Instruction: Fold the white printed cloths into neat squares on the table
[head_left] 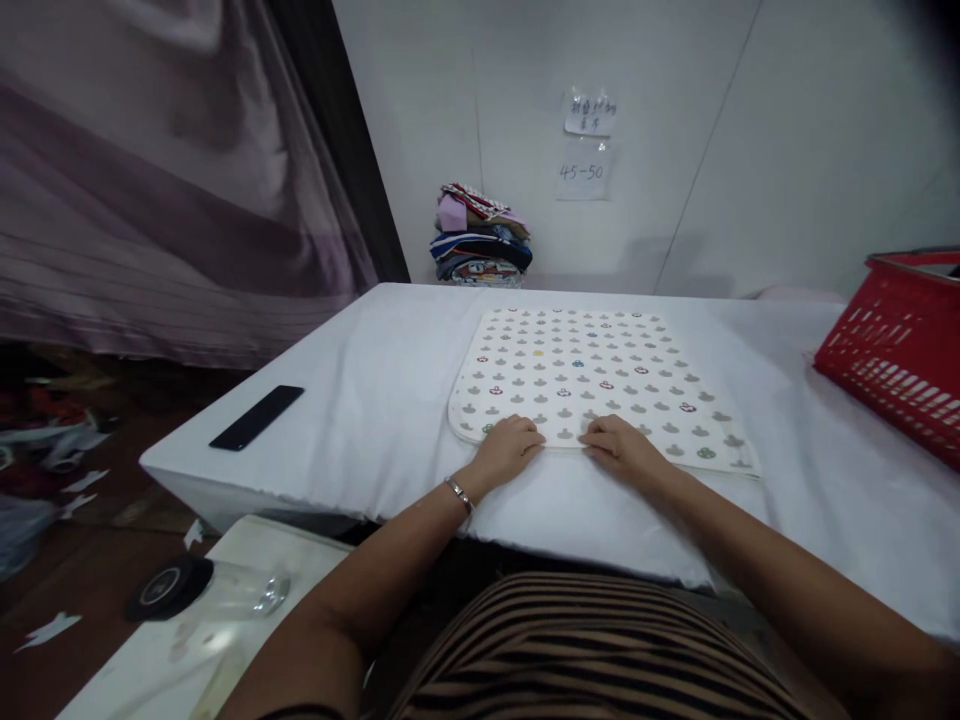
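Printed white fabric (574, 375) lies flat on white-covered worktop (375, 400), ahead of operator's torso. From remote seat I note plies showing at rounded near-left corner; I judge it folded. Expected handling: light, soft, limp, not fragile; plies may slip over each other. I rate near edge best hold, pinched through all plies. Left hand (508, 450): fingers curled, tips pinching near edge. Right hand (624, 452): likewise closed on same edge, small gap between hands.

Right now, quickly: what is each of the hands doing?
Left hand: closed, pinching the near edge of the patterned cloth.
Right hand: closed, pinching that same edge.
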